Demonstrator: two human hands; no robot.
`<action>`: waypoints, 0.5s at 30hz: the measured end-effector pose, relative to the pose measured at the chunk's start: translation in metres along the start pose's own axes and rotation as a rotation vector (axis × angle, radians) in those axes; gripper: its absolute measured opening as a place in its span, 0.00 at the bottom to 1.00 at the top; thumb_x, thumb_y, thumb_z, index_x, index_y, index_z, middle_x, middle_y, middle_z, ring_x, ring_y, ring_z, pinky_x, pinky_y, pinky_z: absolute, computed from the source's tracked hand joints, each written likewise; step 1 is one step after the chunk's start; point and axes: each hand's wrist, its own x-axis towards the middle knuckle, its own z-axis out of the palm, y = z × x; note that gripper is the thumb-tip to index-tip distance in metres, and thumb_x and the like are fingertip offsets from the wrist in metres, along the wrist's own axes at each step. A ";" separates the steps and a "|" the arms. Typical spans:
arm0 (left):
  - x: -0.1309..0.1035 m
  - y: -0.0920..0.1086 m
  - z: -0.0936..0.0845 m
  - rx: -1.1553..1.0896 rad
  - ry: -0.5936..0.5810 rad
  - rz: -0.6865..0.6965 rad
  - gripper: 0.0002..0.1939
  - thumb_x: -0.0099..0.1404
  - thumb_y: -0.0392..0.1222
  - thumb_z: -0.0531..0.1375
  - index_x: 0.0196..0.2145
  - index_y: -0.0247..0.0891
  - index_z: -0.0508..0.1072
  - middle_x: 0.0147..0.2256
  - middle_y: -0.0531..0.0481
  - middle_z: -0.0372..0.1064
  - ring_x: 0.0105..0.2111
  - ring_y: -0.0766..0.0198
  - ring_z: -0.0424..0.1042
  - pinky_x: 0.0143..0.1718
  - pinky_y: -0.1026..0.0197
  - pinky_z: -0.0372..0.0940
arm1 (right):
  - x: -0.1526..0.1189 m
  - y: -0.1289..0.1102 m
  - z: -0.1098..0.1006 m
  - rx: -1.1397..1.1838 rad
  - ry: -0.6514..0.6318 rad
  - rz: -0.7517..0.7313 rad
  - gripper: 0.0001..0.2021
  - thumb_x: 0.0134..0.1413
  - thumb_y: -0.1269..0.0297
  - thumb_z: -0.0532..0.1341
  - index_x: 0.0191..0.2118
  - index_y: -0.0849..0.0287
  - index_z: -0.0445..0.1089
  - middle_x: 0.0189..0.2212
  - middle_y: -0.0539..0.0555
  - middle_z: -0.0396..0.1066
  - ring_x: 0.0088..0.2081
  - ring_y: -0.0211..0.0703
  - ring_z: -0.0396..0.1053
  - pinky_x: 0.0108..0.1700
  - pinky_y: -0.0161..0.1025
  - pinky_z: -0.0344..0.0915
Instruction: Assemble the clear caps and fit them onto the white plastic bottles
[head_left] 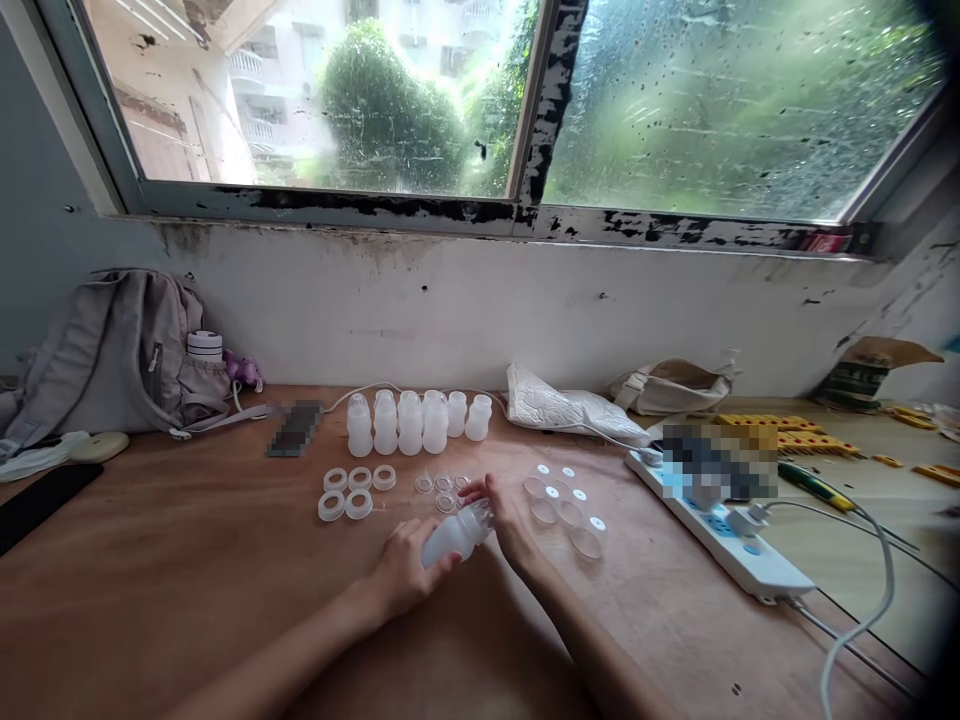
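From your head, the camera looks forward and down across the surface (150, 570), your hands (409, 568) near at six o'clock, the window (390, 110) farther at twelve.

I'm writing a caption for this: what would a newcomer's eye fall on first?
Likely the frosted white plastic bottle, tilted, low in the centre, held in the left hand with the right hand at its upper end. Behind it, similar frosted bottles stand grouped near the off-white wall. Above, the wide metal-framed window, its frame patched with black, shows bright green foliage.
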 end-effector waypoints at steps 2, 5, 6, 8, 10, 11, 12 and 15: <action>0.003 -0.004 0.000 0.038 -0.028 0.025 0.16 0.57 0.52 0.51 0.34 0.38 0.68 0.29 0.46 0.68 0.30 0.57 0.66 0.33 0.58 0.60 | 0.000 0.001 -0.005 -0.063 0.000 0.026 0.26 0.50 0.43 0.45 0.29 0.60 0.70 0.18 0.51 0.65 0.16 0.36 0.59 0.17 0.33 0.53; 0.002 -0.005 -0.001 0.012 -0.042 0.063 0.16 0.58 0.51 0.50 0.36 0.39 0.67 0.31 0.47 0.68 0.31 0.58 0.66 0.34 0.59 0.60 | -0.003 0.002 -0.006 -0.033 -0.011 0.017 0.27 0.49 0.42 0.46 0.32 0.61 0.69 0.16 0.50 0.63 0.13 0.34 0.56 0.13 0.32 0.51; 0.000 -0.005 -0.002 -0.012 -0.033 0.068 0.16 0.59 0.51 0.50 0.37 0.39 0.67 0.32 0.47 0.68 0.32 0.58 0.66 0.35 0.59 0.60 | -0.004 0.003 -0.005 0.013 -0.019 0.002 0.27 0.49 0.42 0.46 0.33 0.62 0.69 0.17 0.50 0.63 0.13 0.34 0.57 0.13 0.32 0.52; -0.003 -0.004 -0.003 -0.069 -0.014 0.059 0.16 0.61 0.50 0.48 0.40 0.38 0.65 0.36 0.46 0.67 0.36 0.58 0.65 0.38 0.58 0.60 | -0.005 0.003 -0.001 0.122 -0.054 -0.023 0.27 0.50 0.42 0.46 0.34 0.62 0.67 0.19 0.51 0.63 0.16 0.35 0.60 0.16 0.33 0.57; -0.004 -0.005 -0.005 -0.092 -0.009 0.029 0.17 0.62 0.49 0.46 0.44 0.38 0.61 0.39 0.44 0.65 0.40 0.57 0.63 0.42 0.57 0.59 | -0.006 0.004 0.004 0.169 -0.085 -0.040 0.23 0.50 0.44 0.47 0.35 0.61 0.66 0.20 0.50 0.63 0.19 0.36 0.61 0.19 0.35 0.61; -0.004 -0.007 -0.005 -0.082 -0.009 0.012 0.18 0.63 0.49 0.45 0.46 0.37 0.60 0.41 0.44 0.64 0.41 0.57 0.63 0.43 0.56 0.58 | -0.007 0.005 0.007 0.156 -0.094 -0.051 0.21 0.50 0.46 0.49 0.36 0.60 0.65 0.21 0.50 0.62 0.20 0.36 0.61 0.21 0.35 0.62; -0.004 -0.009 -0.005 -0.062 -0.014 -0.003 0.19 0.63 0.50 0.45 0.47 0.38 0.59 0.42 0.43 0.64 0.42 0.56 0.62 0.44 0.54 0.57 | -0.007 0.006 0.009 0.124 -0.101 -0.068 0.19 0.51 0.48 0.50 0.37 0.59 0.65 0.22 0.50 0.62 0.21 0.36 0.61 0.22 0.35 0.62; -0.003 -0.016 -0.002 0.046 -0.026 -0.023 0.21 0.62 0.52 0.45 0.48 0.37 0.58 0.43 0.43 0.63 0.43 0.54 0.62 0.45 0.52 0.56 | -0.009 0.010 0.013 0.000 -0.155 -0.127 0.16 0.50 0.53 0.54 0.41 0.57 0.64 0.25 0.50 0.63 0.24 0.37 0.62 0.25 0.34 0.62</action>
